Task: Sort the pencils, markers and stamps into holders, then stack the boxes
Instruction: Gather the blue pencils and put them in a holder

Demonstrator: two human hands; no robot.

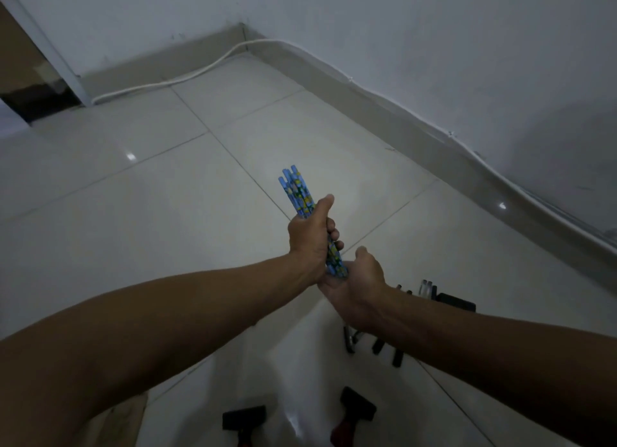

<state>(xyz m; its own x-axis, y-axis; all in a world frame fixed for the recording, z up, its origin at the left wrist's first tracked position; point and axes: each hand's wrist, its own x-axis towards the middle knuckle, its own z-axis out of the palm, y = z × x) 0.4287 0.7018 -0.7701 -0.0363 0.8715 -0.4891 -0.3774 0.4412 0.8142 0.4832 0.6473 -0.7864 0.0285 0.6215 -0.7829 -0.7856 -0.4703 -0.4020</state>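
My left hand point(310, 236) is closed around a bundle of several blue patterned pencils point(297, 192), held upright above the tiled floor. The pencils' lower ends rest in the palm of my right hand point(360, 286), which cups them from below with its fingers apart. Two black stamps lie on the floor near the bottom edge, one point(243, 420) at centre and one point(355, 410) to its right. Dark markers point(387, 348) lie partly hidden under my right forearm. More pens point(427, 288) and a black box point(455, 302) sit just beyond that arm.
A white cable point(187, 77) runs along the skirting board at the back and continues down the right wall. A door frame point(50, 49) and a dark gap are at the far left. A brown cardboard piece point(113, 423) shows under my left forearm.
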